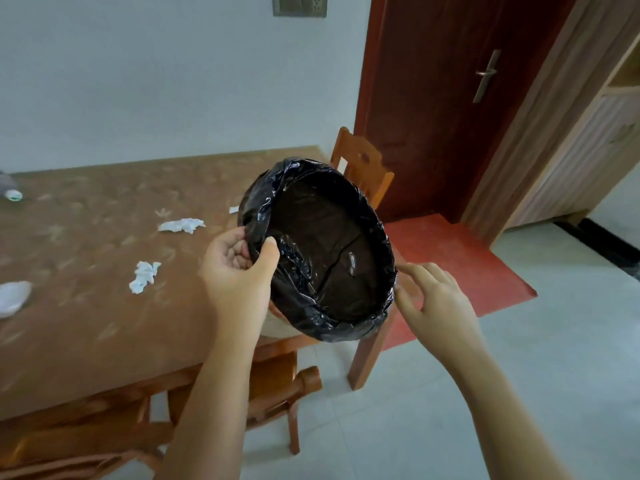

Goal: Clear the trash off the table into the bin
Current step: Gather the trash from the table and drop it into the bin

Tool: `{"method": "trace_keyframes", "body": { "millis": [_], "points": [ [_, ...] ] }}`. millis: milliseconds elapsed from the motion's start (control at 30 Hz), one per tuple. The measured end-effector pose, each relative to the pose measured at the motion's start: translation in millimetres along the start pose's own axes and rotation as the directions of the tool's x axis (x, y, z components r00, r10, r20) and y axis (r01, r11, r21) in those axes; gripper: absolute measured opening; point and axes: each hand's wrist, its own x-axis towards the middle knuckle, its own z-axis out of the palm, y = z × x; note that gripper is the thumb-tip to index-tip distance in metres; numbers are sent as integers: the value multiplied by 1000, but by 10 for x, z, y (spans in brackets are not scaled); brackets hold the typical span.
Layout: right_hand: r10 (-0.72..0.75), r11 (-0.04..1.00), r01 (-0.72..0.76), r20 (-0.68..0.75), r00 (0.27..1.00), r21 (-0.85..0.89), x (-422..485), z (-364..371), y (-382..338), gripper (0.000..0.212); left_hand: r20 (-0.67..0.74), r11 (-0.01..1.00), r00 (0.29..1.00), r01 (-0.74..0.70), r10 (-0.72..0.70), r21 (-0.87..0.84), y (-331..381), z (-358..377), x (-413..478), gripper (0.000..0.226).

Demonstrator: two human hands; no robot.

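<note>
A round bin [325, 251] lined with a black plastic bag is held up over the table's right end, its mouth tilted toward me. My left hand [239, 268] grips its near left rim, thumb inside the liner. My right hand [436, 299] is open, fingers spread, just beside the bin's right rim. On the brown table [86, 323] lie crumpled white tissues: one [181, 225] in the middle, another [143, 276] nearer me, and a small scrap [234, 209] by the bin. A white crumpled piece [12, 297] sits at the left edge.
A small bottle with a green cap [14, 195] lies at the far left of the table. Wooden chairs stand at the table's far end [363, 171] and under its near side [273, 386]. A red door [450, 98] and a red mat [457, 261] are to the right.
</note>
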Motion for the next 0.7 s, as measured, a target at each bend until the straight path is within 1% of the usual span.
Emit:
{"method": "trace_keyframes", "body": {
  "millis": [67, 167, 333, 433, 533, 633, 667, 700],
  "points": [
    [-14, 1000, 13, 37, 999, 28, 204, 175, 5, 31, -29, 999, 1000, 13, -12, 43, -117, -14, 203, 24],
    [-33, 998, 28, 105, 994, 50, 550, 445, 68, 34, -94, 997, 995, 27, -20, 74, -290, 2, 454, 20],
    [-100, 991, 79, 215, 971, 105, 1202, 926, 273, 34, -271, 984, 962, 68, -20, 167, -534, 69, 768, 19],
    [-134, 986, 94, 316, 939, 138, 1598, 1206, 476, 35, -369, 966, 930, 95, 1, 242, -600, 137, 889, 16],
    [-114, 980, 34, 416, 902, 196, 1976, 1458, 720, 35, -427, 930, 902, 102, 64, 353, -617, 251, 967, 17],
    [-83, 971, -46, 517, 852, 233, 2265, 1714, 912, 41, -464, 892, 882, 140, 85, 430, -669, 381, 1022, 13],
    [-83, 972, -52, 543, 836, 228, 2335, 1804, 963, 44, -480, 884, 873, 157, 84, 440, -700, 425, 1027, 13],
    [-97, 977, -28, 560, 823, 211, 2399, 1901, 1016, 47, -494, 877, 865, 169, 86, 449, -731, 469, 1027, 14]
  ]
}}
